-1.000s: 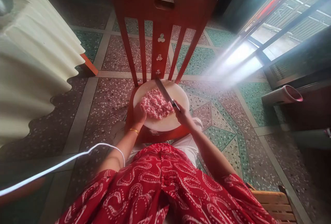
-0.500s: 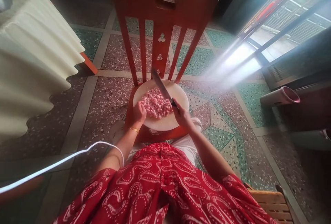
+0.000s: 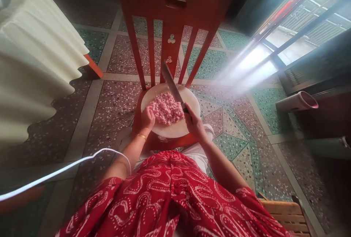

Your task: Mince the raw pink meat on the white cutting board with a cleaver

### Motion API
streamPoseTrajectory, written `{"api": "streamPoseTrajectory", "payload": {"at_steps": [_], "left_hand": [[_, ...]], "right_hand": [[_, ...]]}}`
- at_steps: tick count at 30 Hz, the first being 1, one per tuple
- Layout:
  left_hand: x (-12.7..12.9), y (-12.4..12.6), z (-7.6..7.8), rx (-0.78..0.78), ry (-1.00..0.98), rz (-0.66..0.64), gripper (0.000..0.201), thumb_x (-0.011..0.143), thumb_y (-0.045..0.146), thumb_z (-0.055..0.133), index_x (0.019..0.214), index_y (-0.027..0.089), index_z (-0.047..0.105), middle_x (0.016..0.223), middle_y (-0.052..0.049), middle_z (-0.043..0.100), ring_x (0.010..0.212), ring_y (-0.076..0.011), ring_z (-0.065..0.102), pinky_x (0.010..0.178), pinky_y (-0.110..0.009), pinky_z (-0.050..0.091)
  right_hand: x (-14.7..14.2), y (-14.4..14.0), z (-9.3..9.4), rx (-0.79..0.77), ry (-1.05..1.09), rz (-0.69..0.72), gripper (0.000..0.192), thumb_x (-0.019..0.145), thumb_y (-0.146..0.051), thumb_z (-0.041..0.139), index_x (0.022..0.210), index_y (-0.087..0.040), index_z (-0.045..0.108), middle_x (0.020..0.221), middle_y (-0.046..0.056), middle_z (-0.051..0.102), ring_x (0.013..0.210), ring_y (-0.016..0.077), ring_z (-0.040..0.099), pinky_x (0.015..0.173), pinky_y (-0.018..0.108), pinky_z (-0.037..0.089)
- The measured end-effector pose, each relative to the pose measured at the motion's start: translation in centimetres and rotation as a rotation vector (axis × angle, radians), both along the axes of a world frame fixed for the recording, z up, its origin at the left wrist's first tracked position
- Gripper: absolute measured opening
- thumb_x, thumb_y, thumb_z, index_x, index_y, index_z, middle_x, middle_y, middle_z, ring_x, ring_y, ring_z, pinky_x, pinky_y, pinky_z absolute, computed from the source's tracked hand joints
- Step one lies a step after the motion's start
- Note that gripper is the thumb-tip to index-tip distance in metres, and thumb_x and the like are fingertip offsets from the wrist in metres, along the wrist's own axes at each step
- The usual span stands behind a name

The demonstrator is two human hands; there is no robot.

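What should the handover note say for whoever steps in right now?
Right hand: gripping the knife, blade raised and tilted above the minced meat.
Left hand: resting at the mince's left edge.
The meat lies heaped on a round white board on the red chair seat.
Done: meat already looks finely chopped.
Left: probably more chopping; cannot tell how much.

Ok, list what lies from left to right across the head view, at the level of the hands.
cream pleated cloth → left hand → minced pink meat → knife → right hand → pink-rimmed tube
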State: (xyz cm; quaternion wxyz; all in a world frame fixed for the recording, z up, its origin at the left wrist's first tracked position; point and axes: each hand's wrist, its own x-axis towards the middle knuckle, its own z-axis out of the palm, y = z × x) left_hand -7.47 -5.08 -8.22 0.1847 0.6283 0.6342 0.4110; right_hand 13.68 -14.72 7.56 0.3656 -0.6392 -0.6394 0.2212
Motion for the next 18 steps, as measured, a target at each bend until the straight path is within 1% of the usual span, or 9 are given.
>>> {"api": "streamPoseTrajectory", "payload": {"at_steps": [2,3,4,7,9,12,14,16,18], "left_hand": [[0.0,0.0,0.0,0.007,-0.01,-0.003,0.025,0.089,0.023,0.034,0.102,0.016,0.055,0.097,-0.014,0.066,0.09,-0.0224,0.064,0.082,-0.035,0.05],[0.0,-0.1,0.0,0.01,-0.012,-0.007,0.025,0.089,0.023,0.034,0.102,0.016,0.055,0.097,-0.014,0.066,0.09,-0.0224,0.064,0.082,-0.035,0.05],[-0.1,-0.1,0.0,0.012,-0.01,-0.01,0.025,0.089,0.024,0.035,0.103,0.016,0.055,0.097,-0.014,0.066,0.091,-0.0227,0.064,0.082,-0.036,0.05],[-0.2,-0.2,0.1,0.008,0.006,-0.018,0.026,0.088,0.023,0.036,0.104,0.015,0.055,0.097,-0.015,0.066,0.092,-0.0244,0.064,0.082,-0.037,0.05],[-0.2,-0.2,0.2,-0.001,0.015,-0.023,0.026,0.088,0.024,0.037,0.104,0.015,0.055,0.096,-0.015,0.066,0.092,-0.0249,0.064,0.083,-0.038,0.05],[-0.1,0.0,0.0,-0.001,0.003,-0.015,0.026,0.088,0.024,0.035,0.103,0.016,0.055,0.095,-0.014,0.066,0.09,-0.0236,0.064,0.083,-0.038,0.05],[0.0,0.1,-0.1,-0.001,-0.011,0.001,0.026,0.089,0.024,0.034,0.102,0.016,0.055,0.095,-0.013,0.066,0.09,-0.0226,0.064,0.083,-0.036,0.05],[0.0,0.1,-0.2,-0.001,-0.015,0.003,0.026,0.089,0.024,0.034,0.102,0.016,0.055,0.097,-0.014,0.066,0.09,-0.0223,0.064,0.083,-0.036,0.05],[0.0,0.0,-0.1,-0.001,-0.011,0.006,0.026,0.089,0.023,0.034,0.101,0.016,0.055,0.097,-0.014,0.066,0.09,-0.0223,0.064,0.083,-0.036,0.05]], "right_hand": [[-0.5,0.5,0.2,0.127,0.027,-0.005,0.05,0.094,-0.029,0.039,0.144,-0.023,0.042,0.137,0.004,0.056,0.126,0.0191,0.052,0.106,0.036,0.043],[-0.7,0.6,-0.5,0.128,0.027,-0.006,0.05,0.094,-0.028,0.039,0.143,-0.022,0.043,0.138,0.005,0.055,0.129,0.0192,0.049,0.107,0.036,0.041],[-0.8,0.7,-1.4,0.074,0.016,-0.003,0.049,0.093,-0.027,0.04,0.142,-0.021,0.045,0.136,0.005,0.056,0.128,0.0202,0.05,0.107,0.037,0.041],[-0.6,0.4,-4.3,-0.243,-0.043,0.008,0.046,0.091,-0.026,0.046,0.137,-0.022,0.052,0.121,0.007,0.067,0.116,0.0244,0.06,0.097,0.04,0.049],[-0.1,0.0,-4.3,-0.308,-0.052,-0.001,0.044,0.091,-0.029,0.047,0.134,-0.024,0.055,0.115,0.006,0.07,0.109,0.0245,0.065,0.091,0.039,0.052],[0.4,-0.2,-1.3,-0.12,-0.017,-0.004,0.045,0.093,-0.032,0.045,0.137,-0.026,0.052,0.119,0.004,0.068,0.104,0.0209,0.067,0.09,0.033,0.053],[0.1,0.3,0.6,0.04,0.002,0.001,0.047,0.094,-0.032,0.043,0.14,-0.025,0.047,0.127,0.004,0.064,0.11,0.0193,0.064,0.093,0.031,0.051],[-0.4,0.9,0.6,0.161,0.018,-0.012,0.049,0.094,-0.03,0.04,0.143,-0.022,0.043,0.135,0.005,0.057,0.121,0.0186,0.056,0.101,0.031,0.046],[-0.8,1.3,-1.1,0.112,0.011,-0.021,0.05,0.094,-0.028,0.039,0.143,-0.02,0.042,0.136,0.007,0.056,0.124,0.0194,0.054,0.103,0.033,0.045]]}}
